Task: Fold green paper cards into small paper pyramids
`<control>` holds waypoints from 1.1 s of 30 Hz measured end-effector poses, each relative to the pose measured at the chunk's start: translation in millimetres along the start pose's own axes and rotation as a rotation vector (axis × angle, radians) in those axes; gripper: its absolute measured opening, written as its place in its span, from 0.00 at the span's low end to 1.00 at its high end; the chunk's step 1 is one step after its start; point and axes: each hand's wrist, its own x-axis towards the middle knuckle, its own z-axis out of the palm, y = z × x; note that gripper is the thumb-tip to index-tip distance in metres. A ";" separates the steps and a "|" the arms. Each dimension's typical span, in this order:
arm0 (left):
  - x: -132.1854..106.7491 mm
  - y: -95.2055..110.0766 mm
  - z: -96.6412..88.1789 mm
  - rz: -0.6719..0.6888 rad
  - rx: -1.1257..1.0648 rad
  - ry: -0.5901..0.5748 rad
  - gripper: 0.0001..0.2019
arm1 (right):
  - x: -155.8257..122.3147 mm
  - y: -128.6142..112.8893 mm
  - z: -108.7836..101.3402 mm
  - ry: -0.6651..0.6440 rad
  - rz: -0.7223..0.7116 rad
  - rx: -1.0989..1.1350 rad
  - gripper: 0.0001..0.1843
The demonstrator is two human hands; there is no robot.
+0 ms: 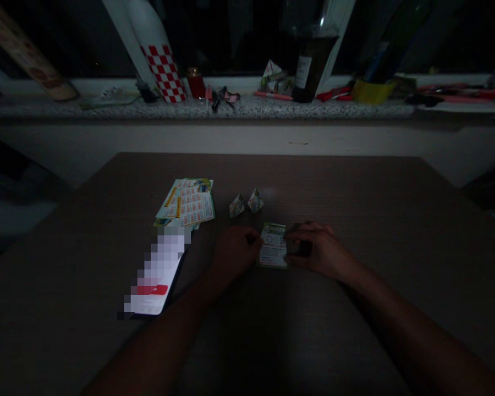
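Observation:
A small printed paper (273, 247), green along its top edge, lies on the table between my hands. My left hand (237, 253) has its thumb and forefinger pressed together at the paper's left edge. At the right edge, my right hand (322, 250) grips it with curled fingers, the thumb lower and the forefinger higher. Just beyond the paper stand two little folded paper shapes, a left one (236, 206) and a right one (255, 202), both pointed at the top. Dim light hides the exact finger contact.
Several printed leaflets (187, 202) lie overlapped at the left on the brown table (334, 187). Nearer me is a lit phone (160, 275), its screen partly blurred out. The windowsill (239, 113) behind holds a checkered bottle (163, 66), a dark bottle (307, 71) and small clutter.

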 end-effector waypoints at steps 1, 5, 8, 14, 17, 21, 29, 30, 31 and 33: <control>-0.1 -0.1 0.1 0.000 0.005 0.000 0.09 | -0.2 -0.7 -0.3 -0.006 0.003 -0.005 0.20; -0.2 -1.0 1.5 0.009 0.012 0.002 0.09 | -2.0 -4.0 -1.7 -0.019 0.014 -0.019 0.25; -0.1 -2.5 2.8 0.026 -0.005 0.018 0.09 | -4.4 -6.4 -3.0 -0.015 -0.003 -0.006 0.33; 0.2 -3.1 2.4 0.052 0.017 0.038 0.08 | -1.6 -2.5 4.7 0.116 -0.058 0.262 0.09; 0.6 -2.1 1.9 0.052 0.008 0.031 0.07 | 1.3 1.0 14.0 0.124 -0.086 0.214 0.02; 0.9 -1.6 1.9 0.036 0.010 0.033 0.07 | 0.9 1.8 19.6 0.116 -0.040 0.104 0.02; 0.5 -1.7 0.9 0.021 0.003 0.002 0.08 | -2.3 -4.7 9.6 0.060 0.080 0.031 0.18; 0.5 -2.1 1.0 0.019 0.007 0.001 0.09 | -2.2 -4.7 9.2 0.051 0.085 0.023 0.19; 0.6 -2.6 1.1 0.019 0.011 0.001 0.09 | -2.1 -4.5 9.2 0.042 0.087 0.014 0.20; 0.4 -3.3 1.3 0.029 0.016 0.001 0.09 | -2.0 -3.4 9.5 0.030 0.086 -0.008 0.22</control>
